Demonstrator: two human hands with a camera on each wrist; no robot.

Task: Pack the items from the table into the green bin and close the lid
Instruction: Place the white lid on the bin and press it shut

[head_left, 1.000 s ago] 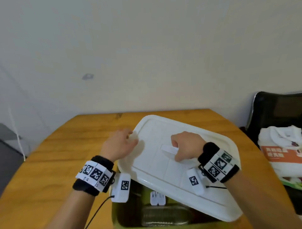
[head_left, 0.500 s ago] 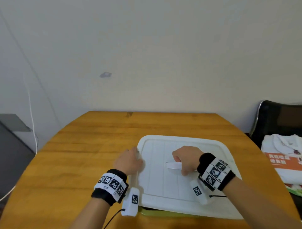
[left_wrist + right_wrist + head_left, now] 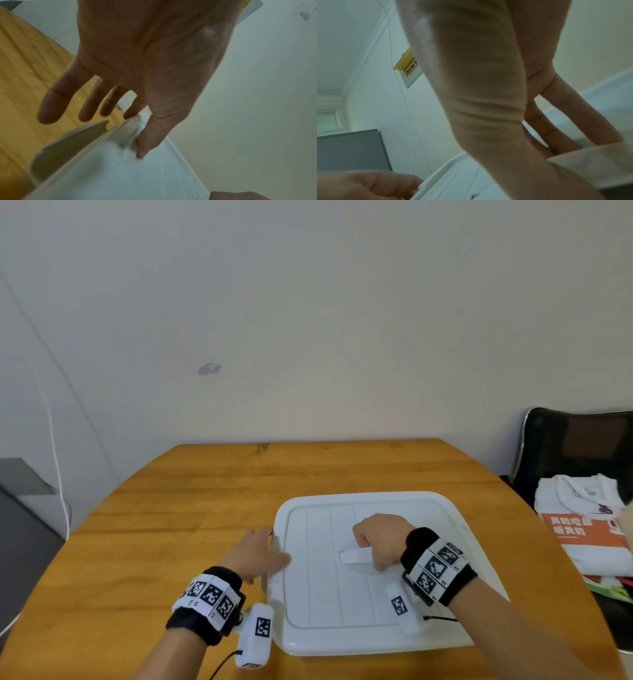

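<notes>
The white lid (image 3: 359, 594) lies flat across the near right part of the wooden table (image 3: 171, 525), covering the green bin beneath it completely; the bin itself is not visible from the head view. The right hand (image 3: 380, 542) sits at the middle of the lid, fingers curled down around the white strap handle (image 3: 354, 556), which lies along the lid's top. The right wrist view confirms fingers (image 3: 559, 121) reaching down behind the strap. The left hand (image 3: 255, 553) rests at the lid's left rim, fingers nearly straight and spread. In the left wrist view the thumb (image 3: 150, 135) presses on the lid's top just inside the rim, while the remaining fingers (image 3: 51, 105) extend past the edge over the table, gripping nothing. A hinged latch flap (image 3: 68, 146) stands out from the lid's left side. Beyond the table, at far right, a black chair (image 3: 582, 446) carries folded white bags (image 3: 582, 525).
</notes>
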